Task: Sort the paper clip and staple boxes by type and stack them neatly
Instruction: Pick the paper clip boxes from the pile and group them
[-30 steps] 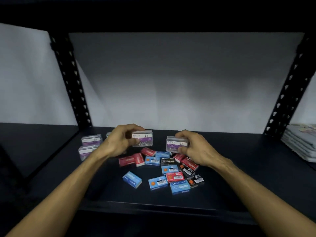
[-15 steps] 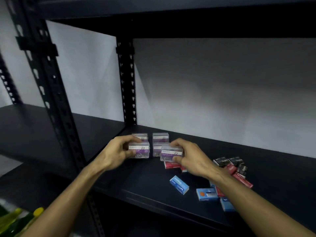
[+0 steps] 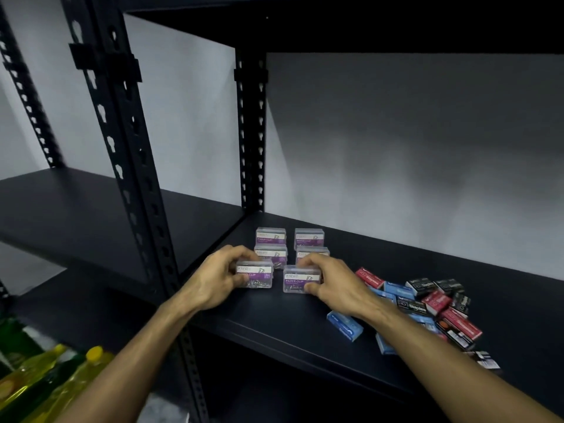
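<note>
Both hands have come down since half a second ago, bringing their clear boxes to the shelf surface in front of the four already standing there — the view has also swung further left. Left hand [image 3: 218, 277] grips a clear paper clip box [image 3: 255, 276] with a purple label, thumb at the near lower corner, fingers curled over the top and far side. Right hand [image 3: 332, 283] grips a second paper clip box [image 3: 302, 279] of the same kind, thumb under its near right corner, fingers over the top. The two held boxes sit side by side with a narrow gap between them, low on the black shelf [image 3: 274, 319]; whether they rest fully on it cannot be told. Behind them stand four more paper clip boxes [image 3: 271, 236] in two columns — two on the left, two on the right, labels facing the camera. To the right, well apart from the clip boxes, lies a loose heap of staple boxes [image 3: 439, 303] in red, blue and black, unsorted, some tilted, some lying across others; one blue box [image 3: 345, 328] lies at the near left edge of the heap, partly under the right forearm. Yellow-capped bottles [image 3: 76, 377] show at lower left, on a lower level. Black perforated uprights [image 3: 122, 148] frame the bay on the left.
</note>
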{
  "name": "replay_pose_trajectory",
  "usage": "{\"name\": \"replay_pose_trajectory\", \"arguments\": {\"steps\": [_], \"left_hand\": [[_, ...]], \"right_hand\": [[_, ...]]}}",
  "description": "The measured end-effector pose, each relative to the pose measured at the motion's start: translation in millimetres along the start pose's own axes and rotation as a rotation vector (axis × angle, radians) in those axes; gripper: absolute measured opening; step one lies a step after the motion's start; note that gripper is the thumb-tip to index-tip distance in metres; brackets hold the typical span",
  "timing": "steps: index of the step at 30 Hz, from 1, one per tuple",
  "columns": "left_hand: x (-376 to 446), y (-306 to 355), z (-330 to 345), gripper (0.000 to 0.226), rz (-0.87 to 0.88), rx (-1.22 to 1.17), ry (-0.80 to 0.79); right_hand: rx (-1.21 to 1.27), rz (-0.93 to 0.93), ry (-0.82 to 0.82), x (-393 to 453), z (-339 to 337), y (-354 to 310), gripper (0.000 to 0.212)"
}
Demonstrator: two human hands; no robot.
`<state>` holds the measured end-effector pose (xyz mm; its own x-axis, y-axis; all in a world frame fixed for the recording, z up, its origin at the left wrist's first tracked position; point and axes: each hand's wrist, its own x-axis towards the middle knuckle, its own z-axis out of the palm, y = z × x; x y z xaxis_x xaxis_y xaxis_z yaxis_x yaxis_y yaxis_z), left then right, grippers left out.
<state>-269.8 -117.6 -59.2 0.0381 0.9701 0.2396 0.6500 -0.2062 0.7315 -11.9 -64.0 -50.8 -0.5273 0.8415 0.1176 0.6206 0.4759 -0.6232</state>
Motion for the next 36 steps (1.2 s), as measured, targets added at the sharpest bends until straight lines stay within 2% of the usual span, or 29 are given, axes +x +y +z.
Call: {"name": "replay_pose_trajectory", "arguments": {"steps": [14,27,36], "left_hand": [[6,-4,23,0.042,0.033,-0.103,-0.026],[3,-3,28,0.040,0.032,-0.097,0.011],[4,-1,28,0.035,0.028,-0.082,0.009]], "right_hand": [[0.013,0.052,-0.012,-13,-13,18,0.035],[-0.104,0.016,-0.011,-5,-11,21,0.042],[-0.073,-0.003,-0.006,-5,-10,25,0.045]]}}
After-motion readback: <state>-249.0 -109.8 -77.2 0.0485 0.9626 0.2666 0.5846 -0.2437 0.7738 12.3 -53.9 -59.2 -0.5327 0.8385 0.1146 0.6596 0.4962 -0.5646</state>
